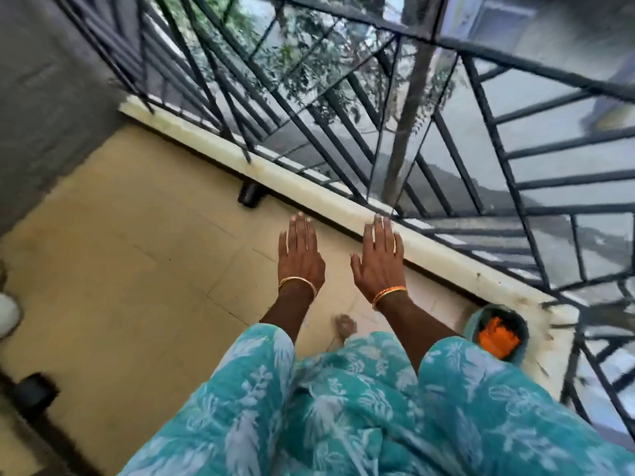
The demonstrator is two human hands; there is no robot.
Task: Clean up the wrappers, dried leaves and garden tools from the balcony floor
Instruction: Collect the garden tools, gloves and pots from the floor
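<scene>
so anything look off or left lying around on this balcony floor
Nothing looks spilled or damaged. Both hands, left and right, are flat and empty. A teal container with something orange inside sits in the corner by the ledge.

The single head-worn view looks steeply down from standing height over the person's teal floral garment [343,407] onto the beige tiled balcony floor [137,269], facing the black metal railing [343,132] close ahead.
</scene>
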